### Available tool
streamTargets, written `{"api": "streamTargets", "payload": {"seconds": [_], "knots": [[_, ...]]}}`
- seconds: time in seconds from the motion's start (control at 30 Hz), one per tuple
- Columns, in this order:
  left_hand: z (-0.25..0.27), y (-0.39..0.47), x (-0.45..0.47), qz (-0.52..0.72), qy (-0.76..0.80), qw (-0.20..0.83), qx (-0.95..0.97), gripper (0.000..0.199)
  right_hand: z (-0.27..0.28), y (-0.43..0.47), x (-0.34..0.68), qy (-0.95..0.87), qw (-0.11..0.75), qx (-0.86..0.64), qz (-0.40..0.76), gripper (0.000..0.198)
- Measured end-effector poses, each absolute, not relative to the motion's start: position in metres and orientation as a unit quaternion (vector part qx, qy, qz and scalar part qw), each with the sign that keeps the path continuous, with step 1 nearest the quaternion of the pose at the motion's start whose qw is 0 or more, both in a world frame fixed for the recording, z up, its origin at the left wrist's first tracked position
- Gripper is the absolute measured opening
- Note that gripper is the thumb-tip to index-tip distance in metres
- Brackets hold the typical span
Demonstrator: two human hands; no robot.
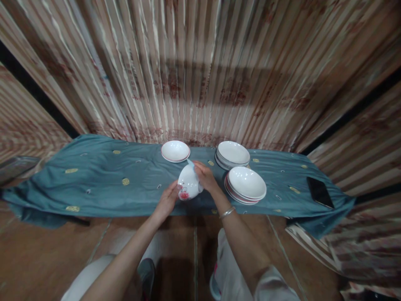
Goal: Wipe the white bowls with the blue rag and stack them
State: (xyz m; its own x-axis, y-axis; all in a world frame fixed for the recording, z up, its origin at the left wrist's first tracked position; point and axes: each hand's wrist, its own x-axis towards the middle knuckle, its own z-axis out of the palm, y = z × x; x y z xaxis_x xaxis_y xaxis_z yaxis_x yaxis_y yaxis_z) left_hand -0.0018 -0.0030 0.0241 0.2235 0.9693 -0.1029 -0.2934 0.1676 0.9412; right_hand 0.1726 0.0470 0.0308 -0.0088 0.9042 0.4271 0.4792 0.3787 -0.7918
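My left hand (168, 200) grips the lower left rim of a white bowl (189, 180) with a red flower printed on its outside. The bowl is tilted, its outer side facing me, above the front part of the table. On its right, my right hand (204, 175) is closed on a light blue cloth (190, 163), which lies against the bowl's edge. Much of the cloth is hidden by the fingers. Just behind the held bowl sits a shallow white bowl (175, 149) with a red rim line.
Right of my hands stand two stacks: dark-rimmed white plates (233, 152) at the back and white bowls with red bands (247, 182) in front. A black phone (319, 192) lies at the right end of the teal tablecloth (103, 179). Striped curtains (194, 75) hang close behind the table.
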Motion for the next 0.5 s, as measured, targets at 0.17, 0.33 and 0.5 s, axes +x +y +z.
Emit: {"api": "streamTargets", "payload": {"seconds": [0.17, 0.33, 0.5], "knots": [[0.02, -0.002, -0.006, 0.486, 0.399, 0.664, 0.404, 0.051, 0.011, 0.058, 0.175, -0.541, 0.538, -0.53, 0.37, 0.029], [0.016, -0.002, -0.009, 0.509, 0.391, 0.684, 0.346, 0.046, -0.009, 0.055, 0.169, -0.492, 0.566, -0.55, 0.368, 0.029], [0.022, -0.006, -0.01, 0.532, 0.386, 0.705, 0.266, 0.033, -0.027, 0.052, 0.156, -0.489, 0.571, -0.569, 0.334, 0.039]]}}
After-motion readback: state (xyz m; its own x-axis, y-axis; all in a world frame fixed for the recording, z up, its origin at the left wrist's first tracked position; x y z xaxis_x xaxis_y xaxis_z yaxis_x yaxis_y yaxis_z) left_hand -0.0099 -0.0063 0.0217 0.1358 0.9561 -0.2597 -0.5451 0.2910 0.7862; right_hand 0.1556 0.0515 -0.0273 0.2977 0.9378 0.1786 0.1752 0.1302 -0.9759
